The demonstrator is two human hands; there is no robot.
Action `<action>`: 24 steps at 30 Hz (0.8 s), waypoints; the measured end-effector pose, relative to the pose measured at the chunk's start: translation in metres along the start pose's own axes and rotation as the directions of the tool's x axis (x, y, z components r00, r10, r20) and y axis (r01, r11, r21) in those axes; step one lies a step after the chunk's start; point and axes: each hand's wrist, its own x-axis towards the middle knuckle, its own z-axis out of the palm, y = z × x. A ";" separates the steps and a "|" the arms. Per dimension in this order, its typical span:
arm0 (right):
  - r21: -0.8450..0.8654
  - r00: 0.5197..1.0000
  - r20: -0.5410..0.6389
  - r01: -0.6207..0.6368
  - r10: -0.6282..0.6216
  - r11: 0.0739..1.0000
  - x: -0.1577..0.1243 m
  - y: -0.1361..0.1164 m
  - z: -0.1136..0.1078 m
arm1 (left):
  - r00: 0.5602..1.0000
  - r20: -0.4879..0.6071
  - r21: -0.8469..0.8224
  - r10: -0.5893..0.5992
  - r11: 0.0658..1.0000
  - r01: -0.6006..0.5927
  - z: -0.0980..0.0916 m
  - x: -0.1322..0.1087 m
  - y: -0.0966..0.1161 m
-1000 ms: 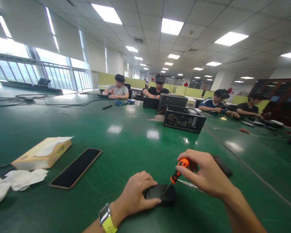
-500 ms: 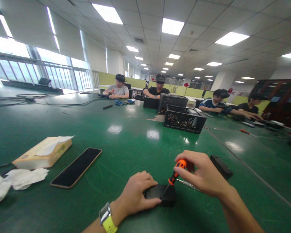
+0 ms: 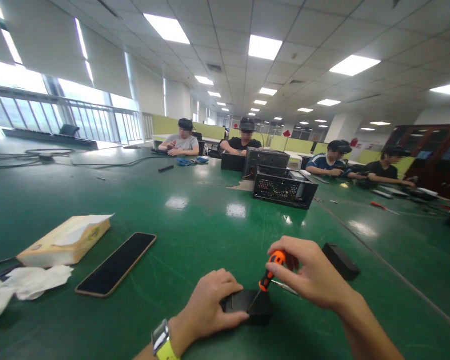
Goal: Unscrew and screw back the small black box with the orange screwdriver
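A small black box-shaped part (image 3: 260,306) lies on the green table, gripped at its left end by my left hand (image 3: 214,304), thumb on the near side and fingers on the far side. My right hand (image 3: 307,270) pinches the handle of an orange and black screwdriver (image 3: 273,265) from above. The screwdriver leans to the right, and its tip meets the top of the black part close to my left thumb. Partly hidden behind my right hand lies a thin metal tool (image 3: 285,288). Farther right rests a second black block (image 3: 341,261).
On the left are a phone (image 3: 116,265), a tissue pack (image 3: 65,241) and crumpled tissues (image 3: 37,283). An opened black computer case (image 3: 285,187) stands ahead on the green table (image 3: 195,230). Several people sit across the table; another screwdriver (image 3: 378,205) lies far right.
The whole view has shifted slightly, with near objects appearing a little lower. Both hands keep their grips, and the screwdriver tip stays at the same spot on the black part.
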 end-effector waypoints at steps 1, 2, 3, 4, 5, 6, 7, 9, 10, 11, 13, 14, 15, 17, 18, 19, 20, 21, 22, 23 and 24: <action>-0.001 1.000 -0.001 0.007 -0.007 1.000 0.000 -0.001 0.000 | 1.000 -0.004 0.002 0.003 1.000 -0.003 0.000 0.000 0.000; -0.003 1.000 -0.001 0.015 -0.015 1.000 0.000 -0.002 -0.001 | 1.000 -0.005 0.004 0.003 1.000 -0.003 0.000 0.000 0.000; -0.002 1.000 -0.002 0.023 -0.023 1.000 0.000 -0.003 -0.001 | 1.000 -0.005 0.006 0.004 1.000 -0.004 0.000 0.000 0.000; -0.002 1.000 -0.001 0.030 -0.030 1.000 -0.001 -0.003 -0.001 | 1.000 -0.003 0.008 0.004 1.000 -0.004 0.000 0.000 0.000; -0.003 0.999 0.001 0.035 -0.035 0.999 -0.001 -0.004 -0.001 | 1.000 -0.001 0.009 0.004 1.000 -0.004 -0.001 0.000 0.001; -0.004 0.999 0.003 0.037 -0.037 0.999 -0.001 -0.004 -0.001 | 1.000 0.002 0.011 0.003 1.000 -0.003 -0.001 0.000 0.001; -0.006 0.999 0.008 0.038 -0.038 0.999 -0.001 -0.005 -0.001 | 1.000 0.004 0.014 0.002 1.000 -0.002 -0.001 0.000 0.002; -0.016 0.999 0.021 0.037 -0.037 0.999 -0.001 -0.005 -0.001 | 1.000 0.008 0.018 -0.002 1.000 0.002 -0.001 0.001 0.002; -0.024 0.999 0.024 0.035 -0.034 0.999 -0.001 -0.004 0.000 | 1.000 0.012 0.019 -0.004 1.000 0.003 -0.001 0.001 0.003; -0.032 0.999 0.027 0.030 -0.029 0.999 -0.001 -0.004 0.000 | 1.000 0.016 0.019 -0.007 1.000 0.006 -0.001 0.001 0.003; -0.054 0.999 0.030 0.025 -0.023 0.998 -0.001 -0.005 0.000 | 1.000 0.025 0.019 -0.015 1.000 0.014 -0.001 0.001 0.003; -0.069 0.999 0.031 0.024 -0.022 0.997 -0.002 -0.006 0.000 | 0.999 0.026 0.020 -0.018 1.000 0.018 -0.001 0.001 0.002; -0.084 0.999 0.033 0.028 -0.026 0.996 -0.003 -0.007 -0.001 | 0.999 0.026 0.020 -0.021 1.000 0.020 0.000 0.001 0.002; -0.107 0.998 0.041 0.052 -0.048 0.993 -0.005 -0.010 -0.002 | 0.999 0.026 0.020 -0.020 1.000 0.020 0.000 0.001 0.001; -0.109 0.997 0.049 0.070 -0.065 0.992 -0.006 -0.012 -0.003 | 0.999 0.027 0.019 -0.018 1.000 0.017 0.000 0.000 0.001; -0.104 0.995 0.058 0.088 -0.083 0.991 -0.008 -0.014 -0.003 | 0.999 0.030 0.018 -0.016 1.000 0.015 0.000 0.000 0.001; -0.094 0.993 0.065 0.104 -0.099 0.990 -0.009 -0.015 -0.004 | 0.999 0.032 0.018 -0.013 1.000 0.012 0.000 0.000 0.001; -0.084 0.992 0.067 0.115 -0.110 0.990 -0.010 -0.016 -0.004 | 0.999 0.032 0.021 -0.011 1.000 0.010 0.000 0.000 0.001; -0.076 0.991 0.065 0.119 -0.114 0.990 -0.010 -0.017 -0.005 | 0.999 0.032 0.025 -0.009 1.000 0.008 0.000 0.000 0.001; -0.071 0.992 0.062 0.118 -0.114 0.991 -0.011 -0.017 -0.005 | 0.999 0.032 0.030 -0.008 1.000 0.007 -0.001 0.000 0.002; -0.069 0.992 0.058 0.114 -0.110 0.991 -0.011 -0.016 -0.005 | 0.999 0.032 0.037 -0.007 0.999 0.006 -0.001 0.000 0.002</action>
